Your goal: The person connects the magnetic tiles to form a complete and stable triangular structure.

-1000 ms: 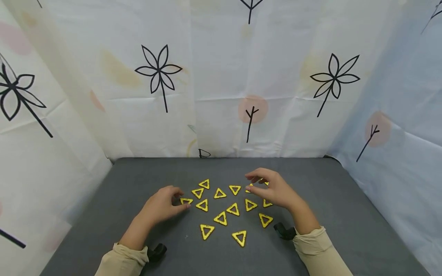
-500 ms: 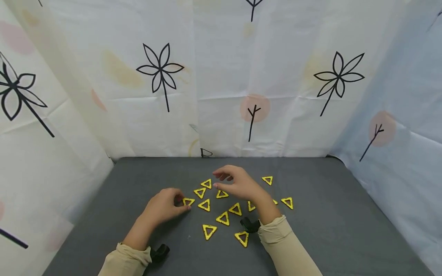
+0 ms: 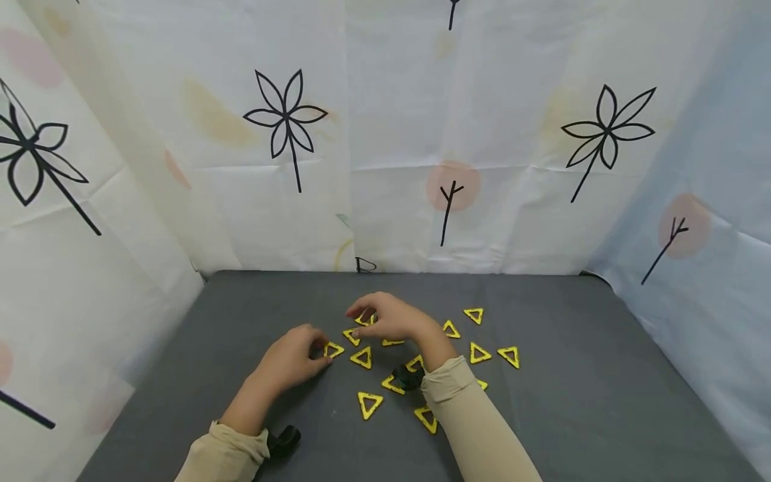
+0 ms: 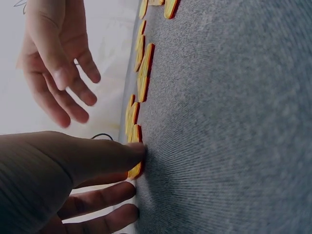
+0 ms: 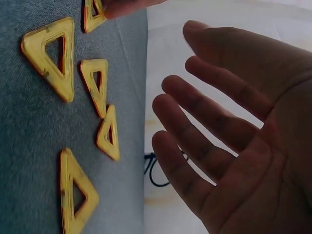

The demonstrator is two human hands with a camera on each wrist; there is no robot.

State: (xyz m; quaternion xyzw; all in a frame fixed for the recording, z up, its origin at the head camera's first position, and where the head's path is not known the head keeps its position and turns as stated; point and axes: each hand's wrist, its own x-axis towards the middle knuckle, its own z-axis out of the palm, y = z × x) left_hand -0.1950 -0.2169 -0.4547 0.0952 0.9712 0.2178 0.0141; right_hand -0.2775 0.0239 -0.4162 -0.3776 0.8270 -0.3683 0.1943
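Note:
Several flat yellow triangles with hollow middles and reddish edges lie scattered on a grey table. At the leftmost triangle [image 4: 136, 133] my left hand [image 3: 292, 355] rests low, its thumb and forefinger pinching the near side. The other left fingers are spread apart in the left wrist view. My right hand [image 3: 390, 320] hovers over the back-left triangles with fingers loosely bent and nothing in its palm. It partly hides a triangle at the back, and my forearm covers parts of others. One triangle [image 3: 369, 356] lies just right of my left thumb, between both hands.
To the right of my right forearm lie more triangles, one at the far right [image 3: 517, 355]. Another triangle [image 3: 363, 404] lies nearer the front. A black wrist mount [image 3: 409, 378] hangs under my right wrist. White patterned cloth [image 3: 506, 227] walls the table's back and sides.
My right hand has swept left from the right-hand triangles to above the back-left ones, uncovering several on the right. My left hand stays at the leftmost triangle. The view has shifted slightly.

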